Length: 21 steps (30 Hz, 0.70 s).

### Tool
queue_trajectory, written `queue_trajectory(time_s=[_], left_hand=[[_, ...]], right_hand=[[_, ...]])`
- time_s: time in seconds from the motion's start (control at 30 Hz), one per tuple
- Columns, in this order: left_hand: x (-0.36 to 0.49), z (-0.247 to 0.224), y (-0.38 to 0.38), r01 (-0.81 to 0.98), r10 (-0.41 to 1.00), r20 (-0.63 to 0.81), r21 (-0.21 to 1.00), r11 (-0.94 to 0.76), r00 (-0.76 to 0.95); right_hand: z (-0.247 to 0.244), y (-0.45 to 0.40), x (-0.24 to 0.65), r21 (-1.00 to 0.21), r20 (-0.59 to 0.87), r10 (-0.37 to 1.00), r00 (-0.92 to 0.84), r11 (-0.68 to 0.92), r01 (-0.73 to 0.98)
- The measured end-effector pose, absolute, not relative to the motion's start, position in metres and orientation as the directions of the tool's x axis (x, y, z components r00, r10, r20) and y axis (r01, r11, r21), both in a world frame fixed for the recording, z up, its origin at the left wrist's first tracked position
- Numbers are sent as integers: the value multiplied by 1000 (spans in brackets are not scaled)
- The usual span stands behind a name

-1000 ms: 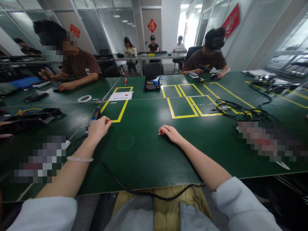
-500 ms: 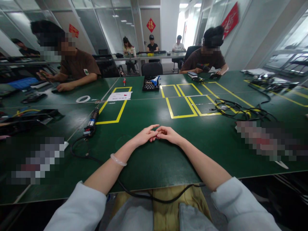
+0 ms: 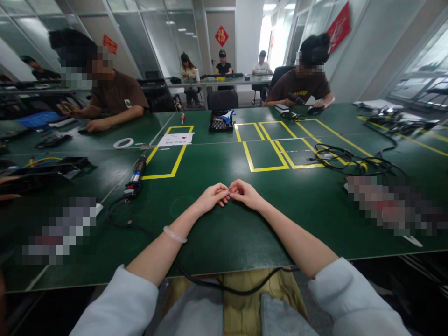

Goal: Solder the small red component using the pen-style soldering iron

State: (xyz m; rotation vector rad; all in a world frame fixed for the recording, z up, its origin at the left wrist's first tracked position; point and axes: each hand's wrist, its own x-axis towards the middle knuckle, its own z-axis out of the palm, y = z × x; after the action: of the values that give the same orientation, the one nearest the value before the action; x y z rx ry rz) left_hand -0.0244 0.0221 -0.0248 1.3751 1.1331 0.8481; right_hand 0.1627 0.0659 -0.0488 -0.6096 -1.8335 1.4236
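Head view: left hand (image 3: 213,196) and right hand (image 3: 247,193), grip pinched closed, hold a tiny orange-marked piece (image 3: 232,191), mostly hidden.

You are in a workshop set up in an office-like room. Glass partitions (image 3: 164,39), a black chair (image 3: 222,100) and ceiling lights (image 3: 269,7) give the office side. Your long green table (image 3: 217,249) shows the workshop side: yellow tape (image 3: 159,177) marks out boxes on it, and it carries a corded hand tool (image 3: 136,171), tangled black cables (image 3: 336,155) and a black tray (image 3: 215,125). Other people sit along it and at a table (image 3: 206,82) farther back.
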Motion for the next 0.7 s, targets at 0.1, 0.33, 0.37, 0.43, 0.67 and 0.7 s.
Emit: queue_trajectory(time_s=[0.1,0.33,0.37,0.43,0.67,0.7], left_hand=[[-25,-25,21,162,957,-77,986,32,280],[-24,-26,21,158,967,-30,987,-11,255],[-24,-27,22,154,969,-25,988,-13,245],[-25,-29,22,153,970,-16,988,-22,244],[-27,-30,22,162,962,15,985,-61,272],[-27,-30,22,165,963,20,984,-67,270]], right_hand=[[-49,66,163,-954,249,770,-588,300,-11],[-45,65,164,-922,264,772,-578,377,82],[-44,64,164,-918,270,772,-575,386,87],[-43,63,164,-902,294,769,-568,420,102],[-44,63,165,-823,372,734,-568,543,163],[-44,63,165,-817,374,733,-568,550,172]])
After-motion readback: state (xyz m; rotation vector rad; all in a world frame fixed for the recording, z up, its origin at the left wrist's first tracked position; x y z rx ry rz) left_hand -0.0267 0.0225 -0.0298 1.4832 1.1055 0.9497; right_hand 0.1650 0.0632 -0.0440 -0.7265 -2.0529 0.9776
